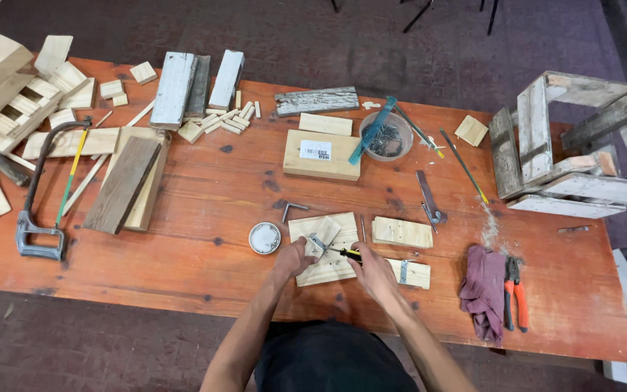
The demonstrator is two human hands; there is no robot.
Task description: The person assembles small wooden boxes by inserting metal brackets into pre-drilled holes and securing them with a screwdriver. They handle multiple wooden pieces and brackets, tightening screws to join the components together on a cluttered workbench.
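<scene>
Cluttered orange workbench (pixel 205 210), wood scraps everywhere.
Left hand (pixel 295 258) presses a metal bracket (pixel 318 244) onto the pale board (pixel 328 267) (near edge, centre); right hand (pixel 371 272) pinches a yellow-black screwdriver (pixel 347 253).

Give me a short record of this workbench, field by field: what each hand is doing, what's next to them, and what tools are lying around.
surface: orange-red wooden table
left hand: steadies a small metal bracket on a pale flat wooden board
right hand: holds a yellow-and-black screwdriver, tip at the bracket
beside left hand: round white tin lid
right of the board: dark red cloth, orange-handled pliers
left end: grey-framed hacksaw, pale wood offcuts
far side: round bowl of nails
</scene>
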